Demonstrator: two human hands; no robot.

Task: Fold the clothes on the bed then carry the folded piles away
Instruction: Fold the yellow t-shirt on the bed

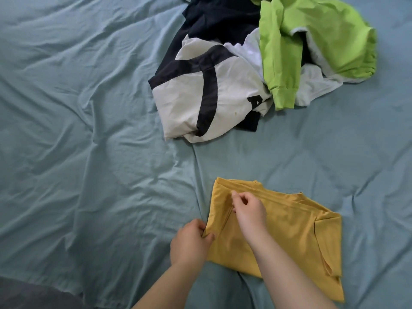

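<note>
Yellow shirt (289, 237), part-folded, flat on bed (89, 130), near side. Left grip (189, 241) pinches shirt's left edge, fingers curled; right grip (249, 210) pinches fold just above. Pile (245, 50) well apart, farther up bed: white-navy top (196, 103), green top (316, 41), unfolded.

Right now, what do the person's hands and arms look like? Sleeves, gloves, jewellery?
No gloves on the left hand or right hand; no rings, watch or bracelet in view. The left forearm and right forearm are uncovered to the frame edge; no sleeve or marking shows.
</note>
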